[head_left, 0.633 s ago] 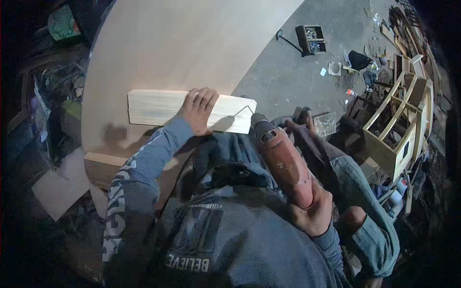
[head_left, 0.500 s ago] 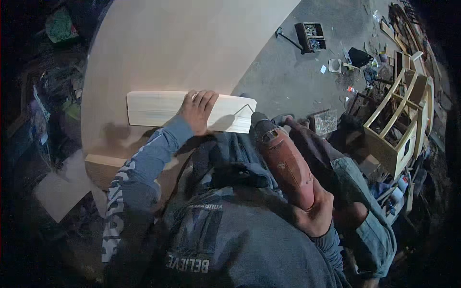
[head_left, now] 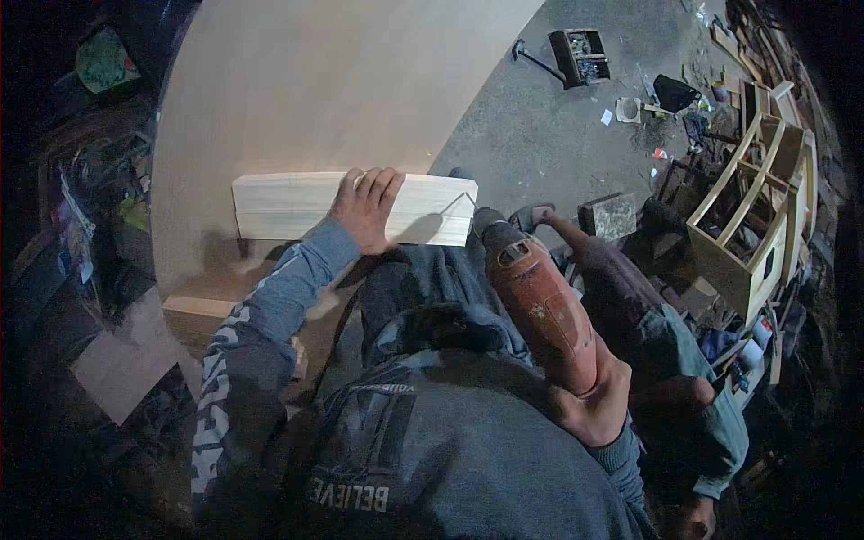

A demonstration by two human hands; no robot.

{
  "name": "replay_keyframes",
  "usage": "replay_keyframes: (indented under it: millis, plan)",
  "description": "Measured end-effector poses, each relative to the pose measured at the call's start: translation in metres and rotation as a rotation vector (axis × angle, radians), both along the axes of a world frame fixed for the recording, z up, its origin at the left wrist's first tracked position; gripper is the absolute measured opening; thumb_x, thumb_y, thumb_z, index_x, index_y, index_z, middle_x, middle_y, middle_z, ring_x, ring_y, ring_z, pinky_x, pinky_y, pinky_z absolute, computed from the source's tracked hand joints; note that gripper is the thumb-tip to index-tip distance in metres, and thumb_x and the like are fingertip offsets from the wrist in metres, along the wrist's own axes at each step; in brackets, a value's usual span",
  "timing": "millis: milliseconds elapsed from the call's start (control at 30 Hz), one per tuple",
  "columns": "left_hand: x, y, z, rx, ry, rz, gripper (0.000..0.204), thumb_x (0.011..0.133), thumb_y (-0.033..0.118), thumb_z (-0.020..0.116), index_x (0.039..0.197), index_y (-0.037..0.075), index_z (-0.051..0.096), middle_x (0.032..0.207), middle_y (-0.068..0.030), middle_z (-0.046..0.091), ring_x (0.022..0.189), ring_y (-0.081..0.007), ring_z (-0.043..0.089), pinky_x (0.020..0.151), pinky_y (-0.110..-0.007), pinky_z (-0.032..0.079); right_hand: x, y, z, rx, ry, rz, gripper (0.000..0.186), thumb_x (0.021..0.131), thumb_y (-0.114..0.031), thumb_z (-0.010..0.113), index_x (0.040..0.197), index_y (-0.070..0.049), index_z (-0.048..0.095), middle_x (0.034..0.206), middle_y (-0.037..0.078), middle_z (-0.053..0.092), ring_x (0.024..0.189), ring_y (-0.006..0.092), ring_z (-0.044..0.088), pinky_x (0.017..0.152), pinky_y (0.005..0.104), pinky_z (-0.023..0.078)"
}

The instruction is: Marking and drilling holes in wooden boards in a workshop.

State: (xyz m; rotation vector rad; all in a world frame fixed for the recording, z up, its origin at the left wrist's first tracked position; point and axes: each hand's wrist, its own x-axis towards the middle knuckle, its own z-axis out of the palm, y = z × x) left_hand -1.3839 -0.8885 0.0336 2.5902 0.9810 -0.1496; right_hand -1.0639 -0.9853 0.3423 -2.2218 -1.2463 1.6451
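Note:
A pale wooden board (head_left: 288,207) lies crosswise in front of me, its right end reaching past the edge of the large plywood sheet (head_left: 342,81). My left hand (head_left: 364,207) is closed over the board near its middle, fingers over the far edge. In my right hand (head_left: 596,400) is a worn red power drill (head_left: 544,310), gripped at its rear. The drill's thin bit (head_left: 470,200) meets the board's face near the right end, and its shadow falls across the wood. Whether the tip has entered the wood cannot be made out.
Close on my right is another person, with a green garment (head_left: 697,378) and a hand (head_left: 697,517). Beyond stand a wooden frame (head_left: 765,184) and scrap wood. A divided box (head_left: 562,58) and a hammer (head_left: 540,63) lie on the floor. A wood block (head_left: 198,308) sits at left.
The whole view has shifted slightly. My left hand still grips the board and the drill bit stays at its right end. More of the other person's hand shows at the lower right.

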Motion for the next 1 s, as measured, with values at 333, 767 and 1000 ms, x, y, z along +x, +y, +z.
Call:
replay_keyframes:
  millis: [333,767,1000]
  plan:
    - [0.001,0.002,0.003,0.041,-0.021,-0.005,0.124,0.059,0.064,0.082,0.149,-0.005,0.032,0.142,-0.0168,0.042,0.136,-0.0324,0.038,0.115,-0.054,0.023,0.008,0.020,-0.002,0.035,0.009,0.021,0.066,0.069,-0.009,0.074,0.131,0.004,0.056,0.106,0.028,0.071,0.102,0.0432,0.070,0.088,0.0420,0.056]
    - [0.003,0.002,-0.005,0.100,-0.090,-0.003,0.116,0.057,0.057,0.083,0.146,-0.004,0.040,0.138,-0.0167,0.047,0.131,-0.0315,0.046,0.110,-0.056,0.031,0.018,0.072,-0.002,-0.021,-0.050,0.324,0.076,0.065,-0.020,0.088,0.131,0.001,0.055,0.094,0.020,0.073,0.082,0.0396,0.073,0.075,0.0407,0.059]
    - [0.002,0.004,0.003,0.016,-0.104,0.013,0.098,0.070,0.046,0.075,0.146,-0.005,0.040,0.137,-0.0185,0.047,0.129,-0.0331,0.046,0.109,-0.056,0.034,0.010,0.077,-0.007,-0.122,-0.042,0.220,0.070,0.066,-0.018,0.087,0.125,0.005,0.059,0.101,0.021,0.071,0.091,0.0369,0.074,0.083,0.0399,0.057]
